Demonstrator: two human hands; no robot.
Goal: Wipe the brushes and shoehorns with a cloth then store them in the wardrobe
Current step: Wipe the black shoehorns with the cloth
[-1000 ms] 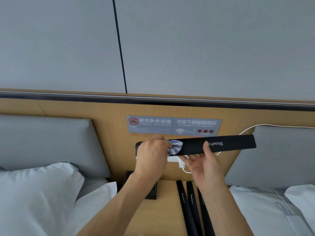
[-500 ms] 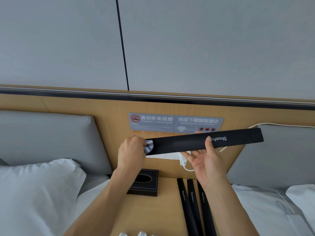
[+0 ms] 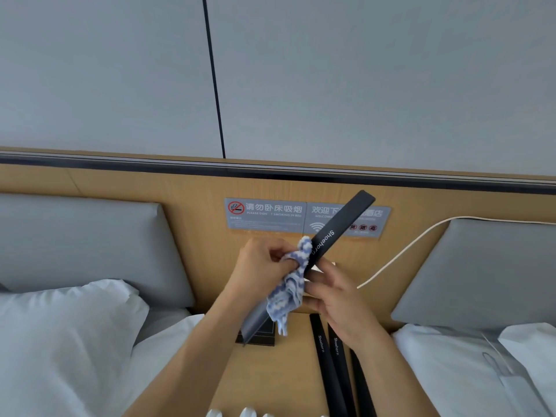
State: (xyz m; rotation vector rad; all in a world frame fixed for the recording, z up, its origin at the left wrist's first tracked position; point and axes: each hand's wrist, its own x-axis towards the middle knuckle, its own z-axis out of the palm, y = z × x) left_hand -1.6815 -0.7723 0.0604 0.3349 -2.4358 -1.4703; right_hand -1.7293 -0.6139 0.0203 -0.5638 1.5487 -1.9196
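Observation:
A long black shoehorn (image 3: pixel 337 227) marked "Shoehorn" slants from lower left to upper right in front of the wooden headboard. My right hand (image 3: pixel 334 299) holds it near its middle, fingers wrapped from behind. My left hand (image 3: pixel 261 266) grips a blue-and-white checked cloth (image 3: pixel 288 293) against the shoehorn's left side, and the cloth's tail hangs down. Three more black shoehorns (image 3: pixel 328 365) lie side by side on the wooden nightstand (image 3: pixel 279 377) below my right wrist.
A black tissue box (image 3: pixel 261 337) stands on the nightstand behind the shoehorn's lower end. White bedding and grey headboard cushions flank the nightstand. A white cable (image 3: pixel 403 251) runs along the headboard at right. Signs (image 3: pixel 270 216) are fixed to the headboard. White objects (image 3: pixel 240 413) peek in at the bottom edge.
The shoehorn has swung from nearly level to a steep slant, right end up. My left hand with the cloth has shifted from its left end toward the middle.

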